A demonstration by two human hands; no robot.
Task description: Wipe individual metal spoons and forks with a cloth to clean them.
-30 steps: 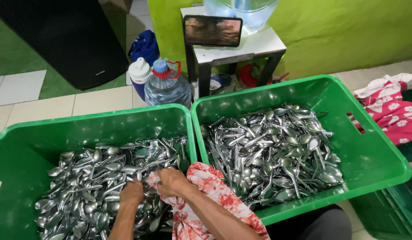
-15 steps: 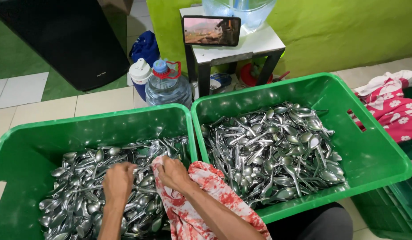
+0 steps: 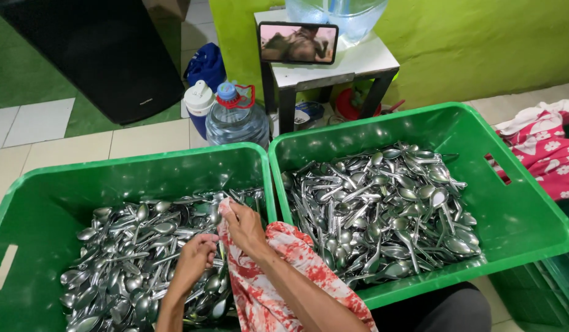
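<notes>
Spoons (image 3: pixel 137 258) in left green crate (image 3: pixel 63 184), apparently gripped by both hands' closed fingers (image 3: pixel 204 246), red-white cloth (image 3: pixel 272 283) alongside.

Spoons (image 3: pixel 137 258) crowd crate (image 3: pixel 112 169) — rim open.

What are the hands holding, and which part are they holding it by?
The right hand grips a spoon with the red-and-white cloth, wrapped near its bowl. The left hand rests on the spoons in the left green crate; whether it grips one cannot be told.
</notes>
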